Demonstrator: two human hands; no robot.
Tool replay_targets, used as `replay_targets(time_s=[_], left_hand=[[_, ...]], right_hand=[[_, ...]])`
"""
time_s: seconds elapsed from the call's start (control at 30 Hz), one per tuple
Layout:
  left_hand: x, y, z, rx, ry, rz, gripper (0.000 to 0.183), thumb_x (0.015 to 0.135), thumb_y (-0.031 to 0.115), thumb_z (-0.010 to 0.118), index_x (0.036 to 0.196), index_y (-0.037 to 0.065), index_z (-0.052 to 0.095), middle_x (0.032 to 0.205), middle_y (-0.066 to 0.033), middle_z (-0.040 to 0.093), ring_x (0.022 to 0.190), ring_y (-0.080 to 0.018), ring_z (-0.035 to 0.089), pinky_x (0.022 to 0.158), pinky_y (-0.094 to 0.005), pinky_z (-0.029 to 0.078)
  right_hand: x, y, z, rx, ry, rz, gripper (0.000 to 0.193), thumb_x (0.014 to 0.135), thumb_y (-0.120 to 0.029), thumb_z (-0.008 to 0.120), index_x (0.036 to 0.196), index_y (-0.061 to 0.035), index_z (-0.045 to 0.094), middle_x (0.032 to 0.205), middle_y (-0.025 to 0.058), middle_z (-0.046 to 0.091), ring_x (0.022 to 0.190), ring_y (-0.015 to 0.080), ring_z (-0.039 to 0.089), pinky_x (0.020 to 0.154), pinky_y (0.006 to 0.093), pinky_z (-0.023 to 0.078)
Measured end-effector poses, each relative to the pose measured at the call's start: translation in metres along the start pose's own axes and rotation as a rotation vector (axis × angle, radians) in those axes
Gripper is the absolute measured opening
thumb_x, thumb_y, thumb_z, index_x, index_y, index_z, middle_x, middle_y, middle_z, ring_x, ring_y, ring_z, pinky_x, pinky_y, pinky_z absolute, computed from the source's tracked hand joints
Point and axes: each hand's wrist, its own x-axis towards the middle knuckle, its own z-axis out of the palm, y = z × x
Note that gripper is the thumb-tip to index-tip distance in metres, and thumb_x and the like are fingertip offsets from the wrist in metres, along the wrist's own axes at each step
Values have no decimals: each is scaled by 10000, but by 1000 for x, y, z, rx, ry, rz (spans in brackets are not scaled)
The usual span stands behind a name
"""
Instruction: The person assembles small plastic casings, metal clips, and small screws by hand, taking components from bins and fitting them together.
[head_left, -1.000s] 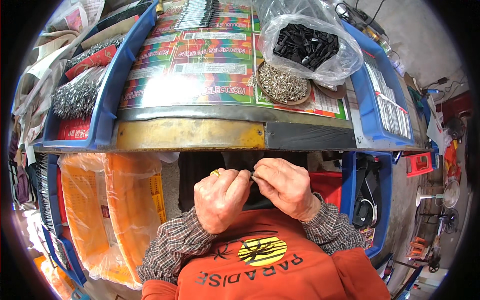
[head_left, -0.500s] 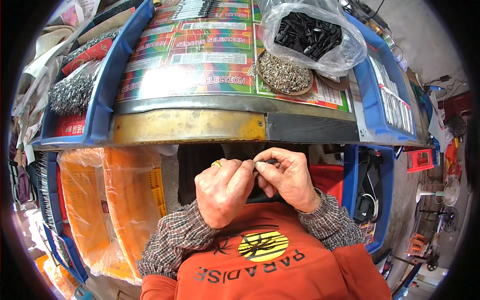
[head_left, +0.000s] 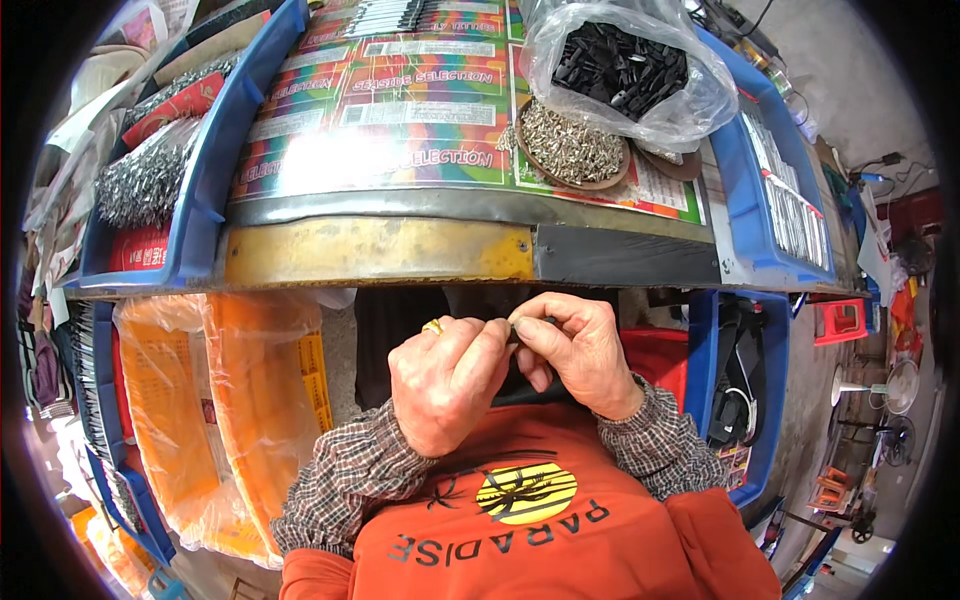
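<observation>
In front of my chest, below the table edge, both hands meet at the fingertips. My left hand [head_left: 447, 381] is closed, thumb and forefinger pinched together, with a yellow ring on one finger. The thumb and forefinger of my right hand [head_left: 577, 352] pinch at the same spot. Between them shows a small black part [head_left: 514, 331], mostly covered by the fingers, so its full shape stays hidden. On the table lie a clear plastic bag [head_left: 708, 100] of similar-looking black plastic pieces and a round shallow dish with small silvery metal pieces [head_left: 572, 147].
Blue trays [head_left: 200, 235] hold bundles of thin metal strips [head_left: 150, 175] at left; another blue tray [head_left: 745, 225] stands right. A plastic-lined orange crate [head_left: 165, 400] sits left of my lap. Right of me, a blue bin [head_left: 703, 350] contains black items. The table edge [head_left: 380, 250] runs before me.
My right fingers have shifted slightly, and less of the black part shows between the fingertips. My left hand stays almost in place.
</observation>
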Motion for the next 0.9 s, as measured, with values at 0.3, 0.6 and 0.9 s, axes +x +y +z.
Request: replay_targets(time_s=[0.3,0.6,0.9], left_hand=[[7,0,3,-1,41,14,282,661,32,713,928,20,622,728,-64,583,601,-211,589,500,-319,476],[11,-5,-5,-21,12,-68,254,674,-4,741,900,39,634,758,-88,629,640,-249,620,568,-340,496],[7,-13,-8,1,-28,-138,249,678,-8,742,897,44,634,729,-86,609,623,-252,603,566,-342,481]], right_hand=[[1,-3,-2,-86,61,-58,132,936,-121,596,939,6,631,673,4,602,518,25,519,455,176,412],[40,-41,-53,-997,376,-749,107,797,30,666,897,11,632,801,49,583,655,115,557,568,237,434],[69,-35,-67,-1096,457,-810,179,727,14,685,885,-46,625,857,79,586,814,278,574,709,377,464]])
